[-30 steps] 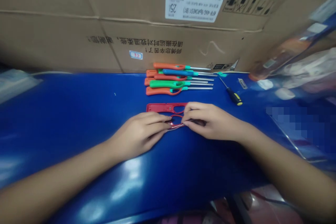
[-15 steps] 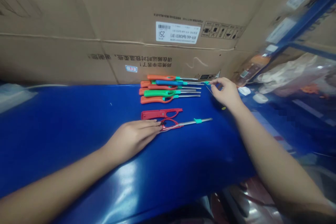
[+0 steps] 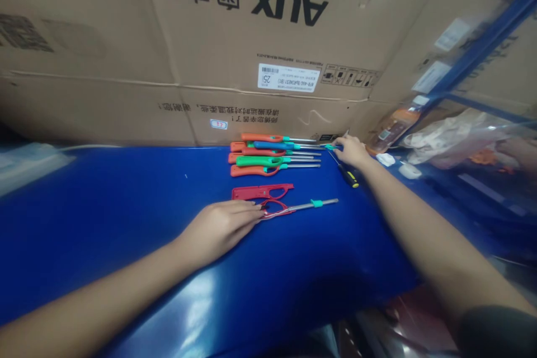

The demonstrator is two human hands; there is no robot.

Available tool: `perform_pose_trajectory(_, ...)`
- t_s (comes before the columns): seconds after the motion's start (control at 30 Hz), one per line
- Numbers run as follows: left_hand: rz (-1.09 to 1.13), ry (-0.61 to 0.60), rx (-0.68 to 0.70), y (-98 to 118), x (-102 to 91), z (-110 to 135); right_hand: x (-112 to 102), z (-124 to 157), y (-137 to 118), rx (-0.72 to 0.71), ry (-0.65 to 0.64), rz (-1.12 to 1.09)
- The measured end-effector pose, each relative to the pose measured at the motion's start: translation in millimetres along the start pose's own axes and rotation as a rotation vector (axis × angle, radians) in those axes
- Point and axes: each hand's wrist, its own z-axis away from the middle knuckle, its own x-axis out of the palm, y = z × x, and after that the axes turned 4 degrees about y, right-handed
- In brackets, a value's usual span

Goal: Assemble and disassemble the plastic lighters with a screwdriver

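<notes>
Carton [image 3: 126, 50]: at 12 o'clock from the open lighter [image 3: 302, 207], the centre for every hour here; its lettering is upside down.
Table [image 3: 104, 196]: blue and shiny, under everything in reach.
Left hand [image 3: 222, 226]: at 9 o'clock, fingers together and laid over the handle of the open lighter, holding it; the palm side is hidden.
Right hand [image 3: 352, 151]: between 1 and 2 o'clock, thumb and finger narrow at the green bits [image 3: 329, 147]; cannot tell whether they grip one.
Bag [image 3: 457, 134]: clear plastic, 2 o'clock, farthest out.
Lighters [image 3: 255, 161]: heaped at 11 o'clock, orange, red, green and blue, rods toward 3.
Bottle [image 3: 394, 126]: tilted, 2 o'clock, just past the right hand.
Open lighter: red frame, metal rod toward 3, green collar [image 3: 316, 203] near the tip.
Shell [image 3: 247, 192]: red, flat, 10 o'clock, between lighters and left hand.
Screwdriver [image 3: 349, 176]: 2 o'clock, black-and-yellow handle toward 5.
White lumps [image 3: 409, 171]: 2 o'clock, near the bottle.
Green bits: 1 o'clock, by the rod tips.
</notes>
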Motion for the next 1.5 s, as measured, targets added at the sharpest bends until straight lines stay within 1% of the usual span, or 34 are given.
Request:
perform_pose_trajectory(0.07, 0.031, -0.001, -0.008, -2.0, 0.6, 1.3, 0.5, -3.2, -2.3, -0.014, 0.006, 0.004)
perform_pose_trajectory(0.13, 0.063, -0.002, -0.021, -3.7, 0.9, 2.2, -3.5, -3.5, -7.7, -0.039, 0.012, -0.007)
perform_pose_trajectory(0.23, 0.106, 0.012, -0.033, -4.7, 0.7, 2.3, -19.9, 4.0, -24.8, -0.127, -0.003, -0.053)
perform_pose_trajectory(0.33, 0.136, 0.039, -0.036, -4.7, 0.9, 1.4, -43.8, 25.5, -54.4, -0.299, -0.086, -0.136)
perform_pose_trajectory(0.4, 0.144, 0.041, -0.046, -5.0, 1.7, 1.0, -58.3, 47.9, -78.6, -0.448, -0.181, -0.217)
perform_pose_trajectory(0.43, 0.145, 0.035, -0.054, -5.1, 2.3, 1.0, -63.9, 60.7, -90.6, -0.58, -0.238, -0.304)
perform_pose_trajectory(0.47, 0.145, 0.029, -0.062, -5.2, 2.8, 1.0, -67.8, 73.7, -101.8, -0.683, -0.289, -0.373)
perform_pose_trajectory(0.5, 0.145, 0.022, -0.073, -5.2, 3.3, 1.2, -70.1, 86.3, -111.7, -0.75, -0.343, -0.403)
perform_pose_trajectory(0.53, 0.146, 0.016, -0.085, -5.1, 3.6, 1.4, -70.7, 97.8, -119.6, -0.787, -0.39, -0.395)
perform_pose_trajectory(0.6, 0.147, 0.006, -0.104, -4.5, 3.8, 2.0, -67.9, 115.1, -128.8, -0.783, -0.363, -0.283)
perform_pose_trajectory(0.67, 0.148, -0.001, -0.116, -3.5, 3.6, 2.4, -62.6, 123.1, -129.3, -0.753, -0.323, -0.184)
perform_pose_trajectory(0.7, 0.148, -0.006, -0.118, -3.0, 3.4, 2.5, -60.0, 123.9, -127.0, -0.74, -0.321, -0.17)
perform_pose_trajectory(0.8, 0.143, -0.02, -0.13, -1.3, 2.7, 1.9, -56.1, 119.5, -116.0, -0.729, -0.367, -0.232)
perform_pose_trajectory(0.9, 0.103, -0.016, -0.169, 0.1, 2.1, 0.2, -56.9, 114.2, -107.0, -0.745, -0.386, -0.287)
perform_pose_trajectory(1.0, 0.052, -0.026, -0.195, 0.7, 1.7, -1.5, -56.5, 113.5, -104.2, -0.764, -0.399, -0.267)
perform_pose_trajectory(1.07, 0.042, -0.057, -0.203, 0.9, 1.3, -2.3, -53.5, 114.8, -105.1, -0.779, -0.403, -0.229)
perform_pose_trajectory(1.2, 0.056, -0.109, -0.221, 1.5, -0.2, -3.3, -43.4, 117.7, -109.3, -0.768, -0.33, -0.177)
perform_pose_trajectory(1.3, 0.035, -0.15, -0.24, 3.9, -2.0, -4.7, -35.1, 118.5, -112.5, -0.748, -0.278, -0.185)
perform_pose_trajectory(1.43, -0.033, -0.256, -0.273, 9.3, -4.4, -7.0, -26.0, 117.8, -114.9, -0.705, -0.257, -0.252)
perform_pose_trajectory(1.5, -0.046, -0.286, -0.294, 12.0, -5.1, -7.9, -24.7, 117.8, -115.1, -0.694, -0.265, -0.258)
